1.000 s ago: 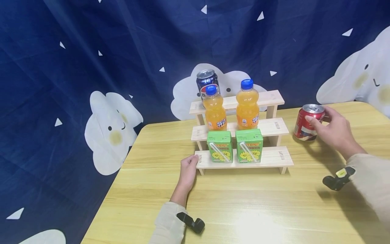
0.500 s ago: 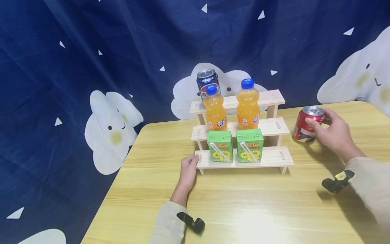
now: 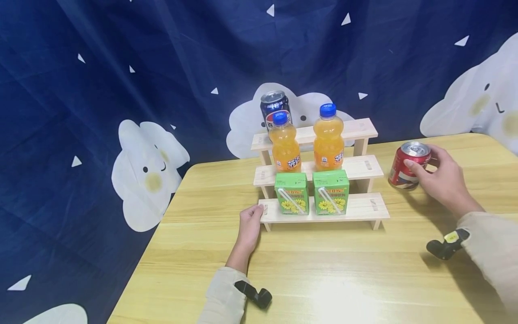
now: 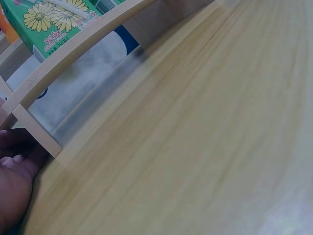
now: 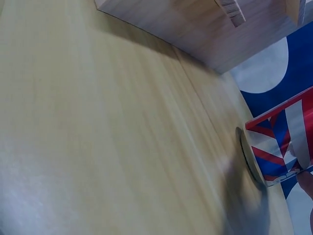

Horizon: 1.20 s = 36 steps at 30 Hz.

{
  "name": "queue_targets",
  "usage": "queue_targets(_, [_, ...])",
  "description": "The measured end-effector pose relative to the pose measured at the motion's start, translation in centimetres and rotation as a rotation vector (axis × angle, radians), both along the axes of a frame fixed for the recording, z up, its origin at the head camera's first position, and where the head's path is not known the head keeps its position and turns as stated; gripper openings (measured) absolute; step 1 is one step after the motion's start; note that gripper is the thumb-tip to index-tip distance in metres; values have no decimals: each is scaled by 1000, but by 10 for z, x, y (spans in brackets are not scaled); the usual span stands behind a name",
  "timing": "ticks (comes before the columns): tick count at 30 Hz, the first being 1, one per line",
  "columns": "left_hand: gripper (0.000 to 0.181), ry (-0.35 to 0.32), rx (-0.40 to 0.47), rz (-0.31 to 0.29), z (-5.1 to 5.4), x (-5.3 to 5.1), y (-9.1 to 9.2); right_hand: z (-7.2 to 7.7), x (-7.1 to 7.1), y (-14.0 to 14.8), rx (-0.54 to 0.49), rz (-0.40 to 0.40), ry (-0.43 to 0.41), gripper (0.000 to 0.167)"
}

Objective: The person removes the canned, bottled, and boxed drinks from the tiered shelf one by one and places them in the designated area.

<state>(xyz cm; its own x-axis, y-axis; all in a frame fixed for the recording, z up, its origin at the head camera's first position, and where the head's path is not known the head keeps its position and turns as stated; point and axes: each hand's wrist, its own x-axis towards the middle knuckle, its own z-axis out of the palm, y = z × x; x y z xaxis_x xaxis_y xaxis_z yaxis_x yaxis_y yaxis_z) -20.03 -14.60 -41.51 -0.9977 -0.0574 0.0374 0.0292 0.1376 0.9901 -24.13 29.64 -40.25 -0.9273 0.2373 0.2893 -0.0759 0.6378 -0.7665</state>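
A three-tier wooden display stand (image 3: 360,208) stands on the table. My left hand (image 3: 248,227) grips the left end of its lowest shelf, thumb on top; in the left wrist view the curled fingers (image 4: 19,156) lie beside the stand's leg. To the right of the stand, my right hand (image 3: 447,180) holds a red soda can (image 3: 408,166), thumb on the near side and the other fingers mostly hidden behind it. The right wrist view shows the can's lower part (image 5: 279,139) close to the tabletop, slightly tilted; whether it touches is unclear.
Two green juice boxes (image 3: 292,193) with straws stand on the lowest shelf. Two orange soda bottles (image 3: 328,139) with blue caps are on the middle one. A dark blue cola can (image 3: 275,105) sits at the top left. Behind the wooden table (image 3: 323,265) hangs a blue curtain (image 3: 194,45).
The red can has shifted very slightly left and nearer to me in my right hand, tilting a little. My left hand stays on the shelf end.
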Motion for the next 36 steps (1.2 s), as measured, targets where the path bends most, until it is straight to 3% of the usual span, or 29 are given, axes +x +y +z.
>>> queue_targets(13, [30, -3, 5, -5, 0, 0, -1, -6, 1, -4, -78, -4, 45, 69])
queue_targets(22, [30, 2, 1, -4, 2, 1, 0, -12, 1, -3, -116, -2, 32, 69])
queue_targets(30, [30, -2, 10, -4, 2, 0, 0, -6, 3, -2, -101, 4, 5, 70])
queue_targets(36, [30, -24, 35, -13, -18, -12, -5, -2, 3, -4, -99, 4, -36, 75])
